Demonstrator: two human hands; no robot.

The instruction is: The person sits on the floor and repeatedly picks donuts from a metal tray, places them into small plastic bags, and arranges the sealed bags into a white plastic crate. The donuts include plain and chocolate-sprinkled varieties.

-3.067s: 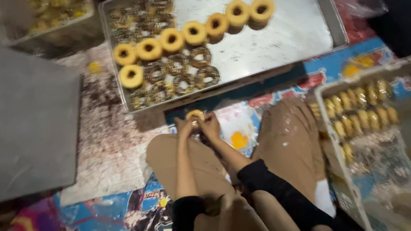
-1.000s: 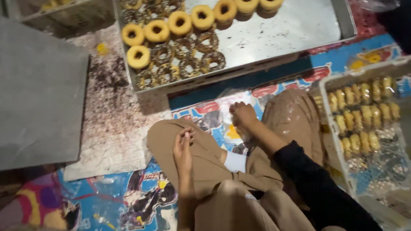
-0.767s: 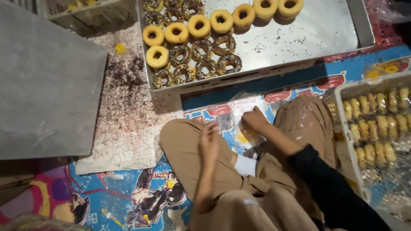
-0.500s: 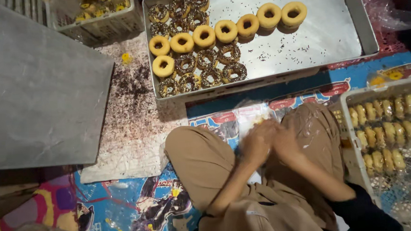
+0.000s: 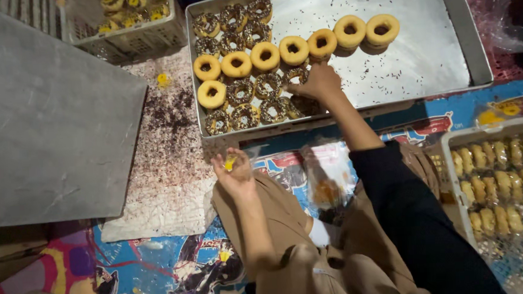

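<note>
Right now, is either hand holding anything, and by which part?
The left hand pinches a small yellow scrap between its fingertips. The right hand reaches onto the metal tray, fingers on a sprinkle-covered doughnut; whether it grips cannot be told.

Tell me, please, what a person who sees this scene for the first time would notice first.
First comes the big metal tray at the top, with a row of plain yellow doughnuts and sprinkle-covered doughnuts at its left end. The right hand reaches onto the tray among them, while the left hand hovers above the lap pinching a small yellow bit. A white crate of pale pastries sits at the right.
</note>
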